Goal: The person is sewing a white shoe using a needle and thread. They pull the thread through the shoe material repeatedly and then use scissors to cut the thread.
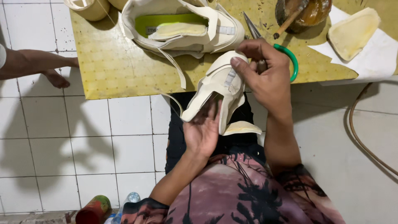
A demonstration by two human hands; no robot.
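1. Scissors with a green plastic loop [290, 60] sit gripped in the right hand [265, 76], whose thumb presses the cream fabric shoe upper [219, 93].
2. Left hand [203, 130] cups that upper from below, just off the yellow dotted table [112, 66].
3. Blades could nick the soft, floppy upper.

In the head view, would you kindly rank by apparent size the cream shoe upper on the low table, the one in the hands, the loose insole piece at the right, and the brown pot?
1. Shoe upper on the table
2. Shoe upper in the hands, though it sits nearer the camera, so this order is unsure
3. Insole piece and brown pot: look alike, and the pot is cut off by the frame
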